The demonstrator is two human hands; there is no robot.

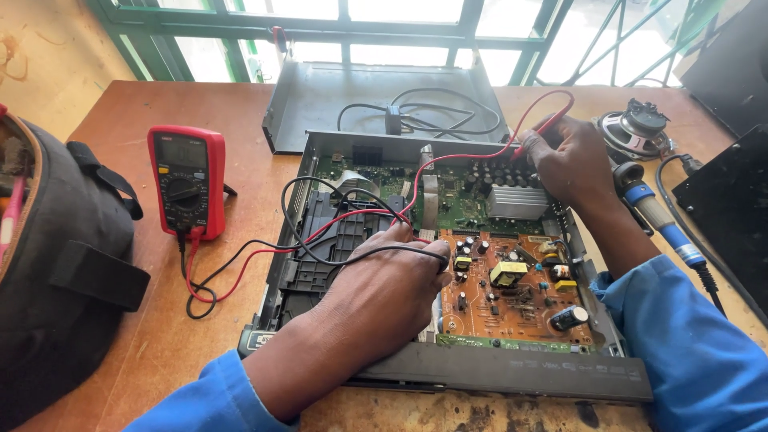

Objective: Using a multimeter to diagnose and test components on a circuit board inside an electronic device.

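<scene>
An opened electronic device [480, 372] lies in front of me with a brown circuit board [512, 288] and a green board [464, 200] exposed. My left hand [384, 292] holds the black probe, its tip near the brown board's left edge. My right hand [572, 164] holds the red probe [548, 126] against parts at the back of the green board, next to a silver heat sink [516, 202]. Red and black leads [264, 256] run left to a red multimeter [187, 182] lying on the table.
A dark bag [60, 264] sits at the left. The device's metal cover [320, 96] with a coiled black cable lies behind it. At the right are a blue-handled soldering iron [660, 220], a loudspeaker [636, 128] and black boxes [724, 204]. A window runs along the back.
</scene>
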